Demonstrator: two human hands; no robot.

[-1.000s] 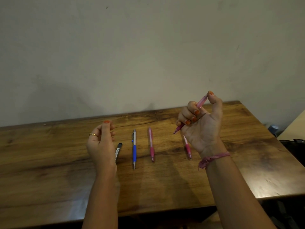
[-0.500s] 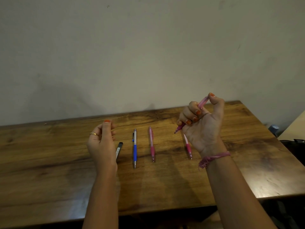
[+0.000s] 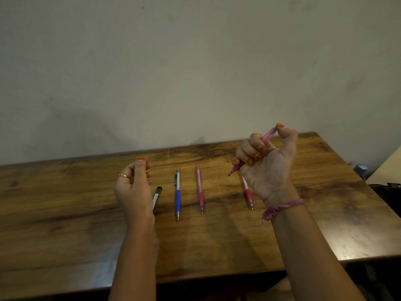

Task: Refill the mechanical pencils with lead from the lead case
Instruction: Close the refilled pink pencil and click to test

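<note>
My right hand (image 3: 268,164) is raised above the table and grips a pink mechanical pencil (image 3: 267,135), thumb on its back end, tip pointing down-left. My left hand (image 3: 134,183) is lifted beside it, fingertips pinched together; whether something small sits between them I cannot tell. On the wooden table (image 3: 65,213) lie a black lead case (image 3: 157,197), a blue and silver pencil (image 3: 178,194), a pink pencil (image 3: 200,190) and another pink pencil (image 3: 248,194), partly hidden behind my right hand.
A plain wall rises right behind the table's far edge. At the far right, past the table corner, stand a small blue-grey thing (image 3: 360,169) and a dark bag or chair (image 3: 388,192). The near table edge runs under my forearms.
My right thumb has shifted slightly on the end of the held pencil. The left hand and the things on the table have stayed where they were.
</note>
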